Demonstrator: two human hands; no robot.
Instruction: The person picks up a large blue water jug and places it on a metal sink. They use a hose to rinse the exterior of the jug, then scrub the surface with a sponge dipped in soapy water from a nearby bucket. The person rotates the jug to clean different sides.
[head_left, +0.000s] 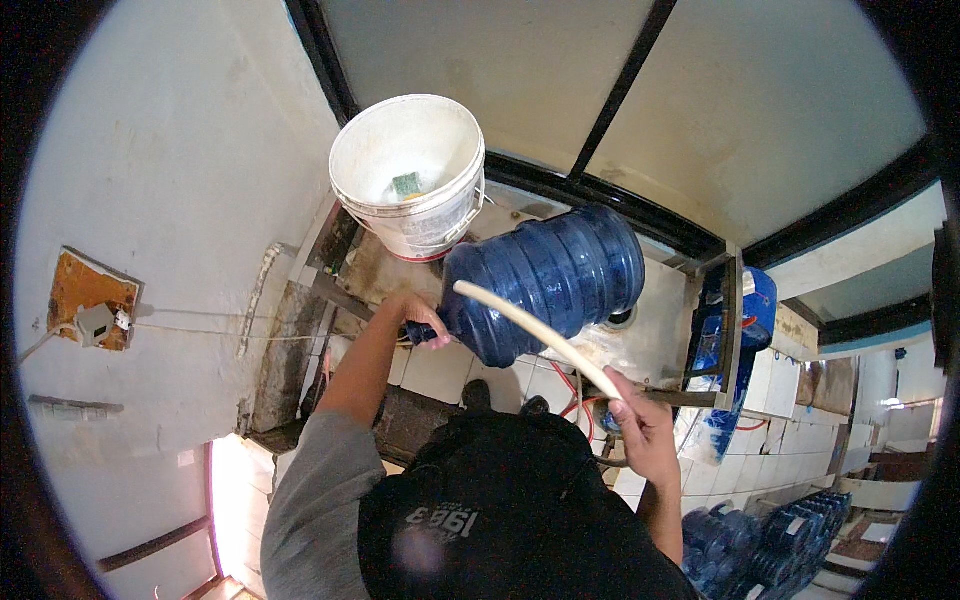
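Note:
A large blue plastic water jug (555, 266) lies on its side on a metal worktop (667, 330), its neck towards the left. My left hand (424, 319) is at the jug's neck, with fingers curled round it. In my right hand (637, 420) is a cream-coloured hose (551, 337); its free end lies over or just above the jug's shoulder, and I cannot tell whether they touch. Behind the jug's neck stands a white plastic bucket (409, 217) with a green scouring pad (406, 184) and something yellow inside.
Frosted panels in dark frames (577, 157) rise behind the worktop. A wall socket on a wooden board (97, 300) is at the left, with a cable running from it. Blue containers (727, 337) stand to the right. Several blue jugs (780, 532) are at the lower right. Red tubing (585, 405) hangs below.

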